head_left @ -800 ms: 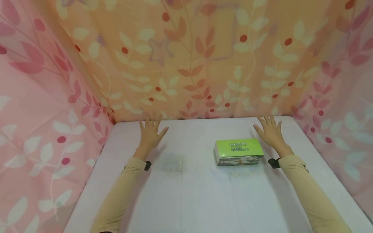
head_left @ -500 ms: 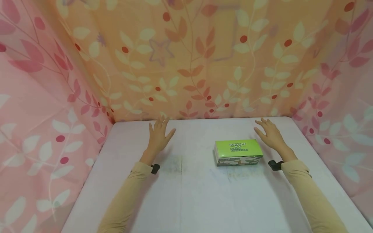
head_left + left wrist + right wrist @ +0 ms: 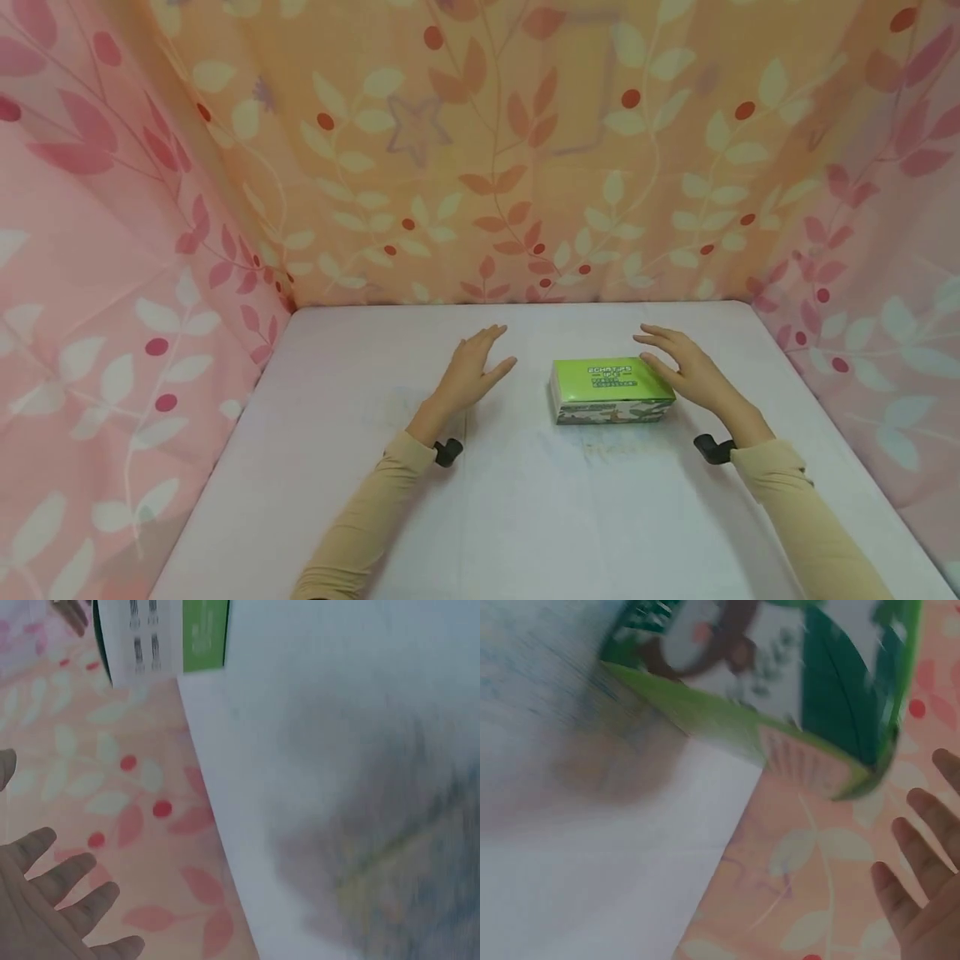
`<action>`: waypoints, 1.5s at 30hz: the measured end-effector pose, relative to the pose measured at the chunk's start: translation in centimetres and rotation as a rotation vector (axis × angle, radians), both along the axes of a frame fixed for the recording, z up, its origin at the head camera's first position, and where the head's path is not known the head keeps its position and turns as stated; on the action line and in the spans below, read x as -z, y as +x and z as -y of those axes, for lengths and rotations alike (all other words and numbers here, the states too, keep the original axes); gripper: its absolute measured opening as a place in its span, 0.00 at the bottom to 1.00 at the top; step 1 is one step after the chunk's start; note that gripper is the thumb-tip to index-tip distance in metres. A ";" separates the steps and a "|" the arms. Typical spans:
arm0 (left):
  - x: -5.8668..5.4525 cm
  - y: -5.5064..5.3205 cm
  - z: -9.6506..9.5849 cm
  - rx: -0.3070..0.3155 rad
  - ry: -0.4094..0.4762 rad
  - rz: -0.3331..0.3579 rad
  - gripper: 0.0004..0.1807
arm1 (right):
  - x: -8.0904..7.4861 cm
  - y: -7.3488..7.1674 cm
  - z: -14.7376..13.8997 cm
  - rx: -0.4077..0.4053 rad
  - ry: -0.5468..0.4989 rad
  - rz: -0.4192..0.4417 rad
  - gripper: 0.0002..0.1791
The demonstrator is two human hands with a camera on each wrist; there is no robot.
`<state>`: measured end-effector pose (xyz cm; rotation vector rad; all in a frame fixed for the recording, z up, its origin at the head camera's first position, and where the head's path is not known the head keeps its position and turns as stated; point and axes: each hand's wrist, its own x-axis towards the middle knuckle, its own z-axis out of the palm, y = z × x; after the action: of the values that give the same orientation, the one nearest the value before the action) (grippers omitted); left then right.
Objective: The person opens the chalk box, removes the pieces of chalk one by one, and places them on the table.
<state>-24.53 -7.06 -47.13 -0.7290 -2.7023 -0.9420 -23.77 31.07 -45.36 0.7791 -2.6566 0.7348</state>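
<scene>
A box (image 3: 611, 392) with a bright green lid and printed, leaf-patterned sides lies on the white table, right of the middle in the head view. My right hand (image 3: 690, 371) hovers at its right end, fingers extended and thumb overlapping the lid's corner in this view. To the left of the box, a gap away, my left hand (image 3: 468, 371) is raised over the table with fingers spread and holding nothing. In the left wrist view the box (image 3: 161, 637) shows its white and green end at the top. The right wrist view shows the patterned side of the box (image 3: 765, 667) close up.
The white table (image 3: 525, 508) carries faint smudges near the box. Floral curtains (image 3: 480, 150) hang behind it and along both sides. A black wrist camera (image 3: 448, 452) is strapped at the left wrist and another black camera (image 3: 712, 448) at the right.
My left hand has moved right and nearer, toward the box. The right hand has shifted slightly left and nearer, up to the box's right end. The box stays where it was.
</scene>
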 end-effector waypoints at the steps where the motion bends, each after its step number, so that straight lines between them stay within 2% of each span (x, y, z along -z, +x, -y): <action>1: 0.1 0.2 -0.6 0.024 0.002 0.010 0.35 | 0.1 0.2 0.3 -0.019 0.007 -0.018 0.21; 4: 0.5 0.7 -2.2 0.086 0.010 0.045 0.37 | 0.7 0.8 0.9 -0.050 0.032 -0.046 0.21; 9: 1.2 1.6 -4.4 0.126 -0.019 0.147 0.40 | 1.8 1.6 1.5 -0.069 0.071 -0.062 0.24; 15: 1.9 2.5 -6.1 0.148 -0.026 0.252 0.44 | 3.1 2.2 1.6 -0.096 0.107 -0.102 0.28; 20: 2.7 2.9 -6.9 0.146 -0.032 0.283 0.48 | 3.7 2.7 1.7 -0.096 0.118 -0.091 0.35; 24: 3.0 2.7 -7.2 0.164 -0.025 0.279 0.50 | 3.9 2.7 1.8 -0.082 0.139 -0.084 0.37; 29: 3.2 2.1 -7.6 0.189 -0.022 0.286 0.52 | 3.7 2.3 1.9 -0.075 0.210 -0.089 0.35; 34: 3.0 1.3 -8.0 0.176 -0.033 0.306 0.55 | 3.2 2.1 1.9 -0.073 0.261 -0.084 0.34; 39: 2.8 1.2 -8.0 0.162 -0.047 0.328 0.56 | 3.2 2.0 2.0 -0.090 0.293 -0.107 0.33; 45: 2.9 1.0 -8.0 0.156 -0.012 0.352 0.55 | 2.7 1.6 1.8 -0.125 0.304 -0.161 0.30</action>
<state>-23.51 0.94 -50.01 -0.8587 -2.9865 -1.1910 -22.17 29.28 -48.07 1.0422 -2.6210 0.2814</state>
